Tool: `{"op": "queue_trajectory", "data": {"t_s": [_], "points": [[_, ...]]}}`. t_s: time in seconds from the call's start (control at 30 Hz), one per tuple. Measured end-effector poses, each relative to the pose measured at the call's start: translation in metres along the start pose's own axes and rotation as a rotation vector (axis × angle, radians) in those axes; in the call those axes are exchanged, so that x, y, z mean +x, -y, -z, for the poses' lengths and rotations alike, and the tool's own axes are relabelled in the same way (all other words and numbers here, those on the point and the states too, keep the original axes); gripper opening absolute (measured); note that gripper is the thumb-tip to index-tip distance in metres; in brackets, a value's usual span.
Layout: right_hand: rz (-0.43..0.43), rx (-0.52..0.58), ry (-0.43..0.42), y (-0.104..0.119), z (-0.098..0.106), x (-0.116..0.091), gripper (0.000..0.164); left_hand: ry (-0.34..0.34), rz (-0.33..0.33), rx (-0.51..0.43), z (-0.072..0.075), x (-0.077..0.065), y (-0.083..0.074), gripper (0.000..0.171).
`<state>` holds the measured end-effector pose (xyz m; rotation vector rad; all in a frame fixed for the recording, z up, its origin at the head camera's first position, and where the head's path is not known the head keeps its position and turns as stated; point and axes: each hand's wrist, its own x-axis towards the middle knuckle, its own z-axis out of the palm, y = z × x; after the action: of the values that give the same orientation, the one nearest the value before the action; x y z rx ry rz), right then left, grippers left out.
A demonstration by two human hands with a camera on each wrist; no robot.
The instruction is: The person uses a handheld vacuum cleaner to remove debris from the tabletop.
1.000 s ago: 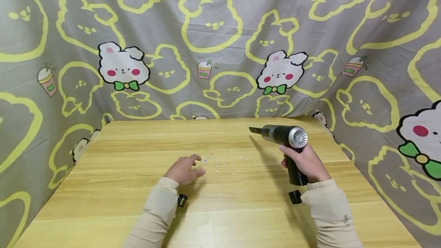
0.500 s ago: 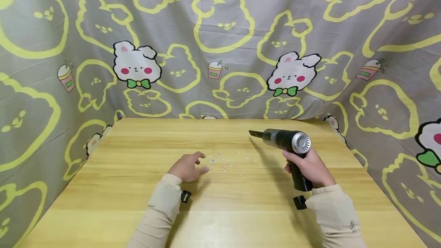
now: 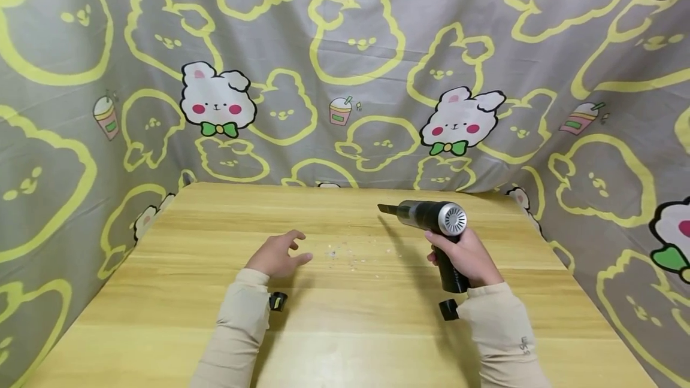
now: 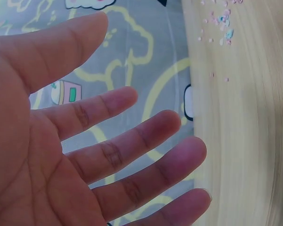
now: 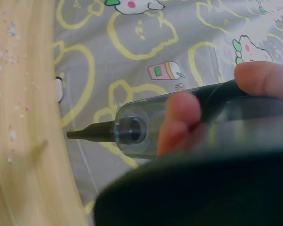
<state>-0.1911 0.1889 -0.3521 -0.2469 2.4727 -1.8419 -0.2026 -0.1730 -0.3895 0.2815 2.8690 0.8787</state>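
My right hand (image 3: 468,256) grips the black handle of a handheld vacuum cleaner (image 3: 426,215), its fingers curled round it. The clear dust cup (image 5: 139,127) and narrow black nozzle (image 5: 92,132) show in the right wrist view, the nozzle pointing away to the left above the table. Small paper-like scraps (image 3: 351,252), pink, white and blue, lie scattered on the wood between my hands. To their left hovers my left hand (image 3: 277,254), holding nothing. In the left wrist view its fingers (image 4: 146,134) are spread and nearly straight, the thumb apart.
The wooden table (image 3: 345,340) fills the lower part of the head view. A grey curtain (image 3: 366,94) with yellow cartoon outlines hangs behind the table and along both sides. A black wrist device (image 3: 277,301) sits under the left cuff, and another (image 3: 448,309) under the right.
The head view has shifted a little. Over the last half second both hands and the vacuum cleaner moved slightly left; the left hand drew away from the scraps, which stay in place.
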Motion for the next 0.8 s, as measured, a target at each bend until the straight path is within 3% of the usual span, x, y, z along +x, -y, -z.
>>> {"op": "queue_trajectory", "data": {"t_s": [0.33,0.6,0.8], "points": [[-0.005,-0.052,0.017,0.002,-0.007,0.007,0.046,-0.003,0.035,-0.023,0.006,-0.002,0.003,0.048],[0.035,-0.022,0.027,0.0,-0.012,0.011,0.042,-0.022,0.034,-0.024,0.016,-0.002,0.009,0.05],[0.013,-0.026,0.036,-0.003,-0.018,0.011,0.039,-0.025,0.038,-0.032,0.018,-0.006,0.016,0.05]]}}
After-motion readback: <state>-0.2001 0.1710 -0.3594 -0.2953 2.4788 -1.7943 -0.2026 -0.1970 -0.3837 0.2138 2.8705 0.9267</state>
